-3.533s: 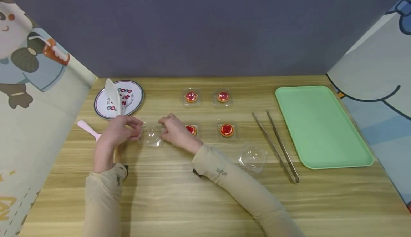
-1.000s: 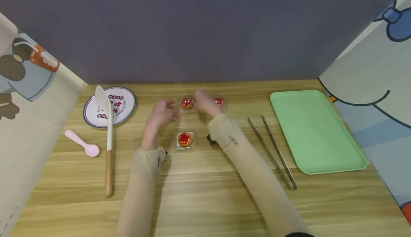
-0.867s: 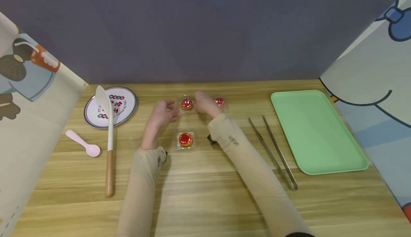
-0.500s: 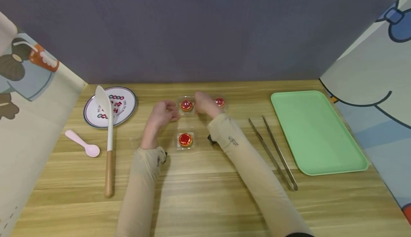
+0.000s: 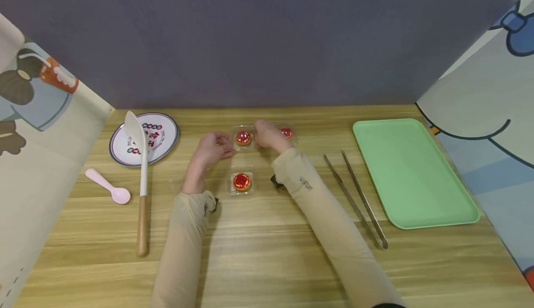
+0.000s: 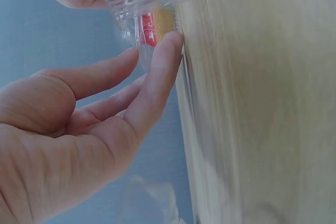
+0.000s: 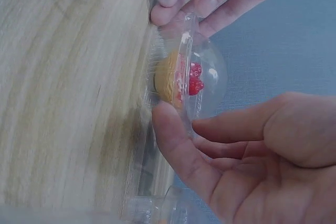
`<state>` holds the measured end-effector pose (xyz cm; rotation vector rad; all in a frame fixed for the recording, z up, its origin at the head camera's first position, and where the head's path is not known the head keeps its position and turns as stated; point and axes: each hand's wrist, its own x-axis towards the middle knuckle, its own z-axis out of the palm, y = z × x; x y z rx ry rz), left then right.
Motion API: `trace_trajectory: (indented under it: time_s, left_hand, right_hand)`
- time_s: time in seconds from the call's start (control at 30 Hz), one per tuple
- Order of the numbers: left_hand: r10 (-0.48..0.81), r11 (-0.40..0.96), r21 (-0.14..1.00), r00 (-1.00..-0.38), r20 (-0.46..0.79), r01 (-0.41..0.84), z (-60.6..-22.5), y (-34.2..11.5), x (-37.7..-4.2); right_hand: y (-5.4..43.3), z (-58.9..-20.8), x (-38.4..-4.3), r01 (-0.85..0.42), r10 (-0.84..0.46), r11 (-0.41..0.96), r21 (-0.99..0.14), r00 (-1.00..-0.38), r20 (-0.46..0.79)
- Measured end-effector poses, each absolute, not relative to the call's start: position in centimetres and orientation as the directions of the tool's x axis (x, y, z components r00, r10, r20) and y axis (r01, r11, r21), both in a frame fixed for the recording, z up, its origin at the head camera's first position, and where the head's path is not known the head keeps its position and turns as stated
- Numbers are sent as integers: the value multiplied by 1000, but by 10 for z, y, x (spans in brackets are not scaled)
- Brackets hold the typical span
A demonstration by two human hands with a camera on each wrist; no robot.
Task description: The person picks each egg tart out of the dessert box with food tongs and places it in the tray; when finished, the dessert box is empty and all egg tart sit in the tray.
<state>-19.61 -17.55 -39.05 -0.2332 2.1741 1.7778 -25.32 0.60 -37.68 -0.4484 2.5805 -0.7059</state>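
Both my hands are at the back-left clear plastic box, which holds a small tart (image 5: 244, 137) with red topping. A clear dome (image 7: 214, 72) covers this tart in the right wrist view. My left hand (image 5: 212, 147) pinches the box's left edge between thumb and fingers. On the opposite edge, my right hand (image 5: 269, 135) pinches the rim, its index finger (image 7: 170, 121) low and the thumb on the lid side. A second boxed tart (image 5: 286, 133) shows behind my right hand, and a third tart (image 5: 242, 182) sits in its clear box nearer me.
To the left, a long-handled white spoon (image 5: 143, 173) lies across a patterned plate (image 5: 167, 146), beside a small pink spoon (image 5: 120, 195). On the right are metal tongs (image 5: 363, 206) and a green tray (image 5: 417, 173). My right sleeve hides part of the table.
Since the earliest frame, my hands have left the clear plastic piece at the left and moved right and back to the back-left box. Over the last second they have stayed almost still there.
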Motion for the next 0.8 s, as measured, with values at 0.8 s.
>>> trace_trajectory:
  time_s: [0.8]
  left_hand:
    - [38,174,929,-940,-339,-328,-391,-174,-194]
  right_hand:
    - [9,-373,-252,-204,-417,813,-546,-858,-301]
